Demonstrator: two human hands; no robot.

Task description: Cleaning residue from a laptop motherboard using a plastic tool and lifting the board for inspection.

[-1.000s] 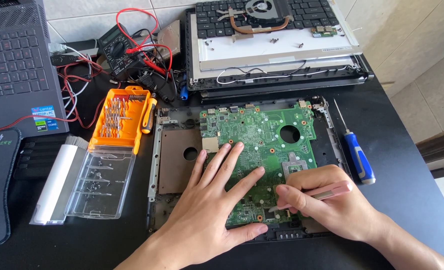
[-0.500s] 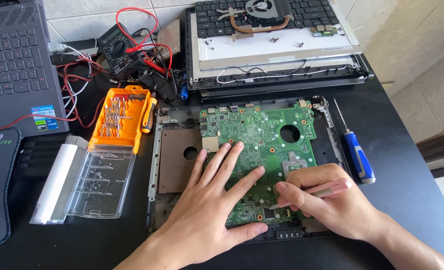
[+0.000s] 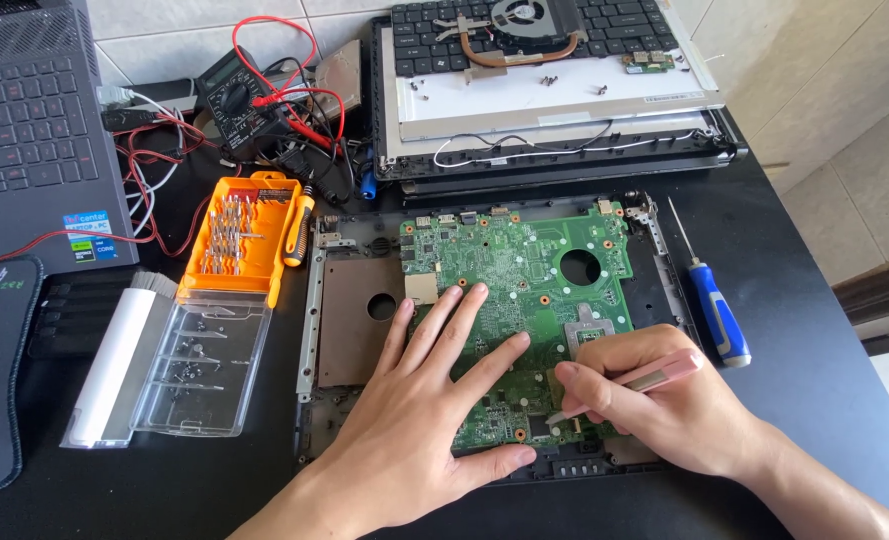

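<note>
Fingers [image 3: 605, 385] of the right hand [image 3: 665, 410] pinch pink tweezers [image 3: 645, 380]; left hand [image 3: 435, 420], fingers spread, steadies the green motherboard [image 3: 525, 270]. Best kept flat, tip pressure light.

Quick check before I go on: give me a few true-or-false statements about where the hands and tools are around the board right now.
1. The left hand lies flat, fingers spread, on the green circuit board. True.
2. The right hand holds the blue-handled screwdriver. False: that screwdriver lies on the table right of the board; the hand holds a slim pink tool.
3. The orange bit case sits left of the board. True.
4. The multimeter rests on the board. False: it sits at the back, among red and black leads.
</note>
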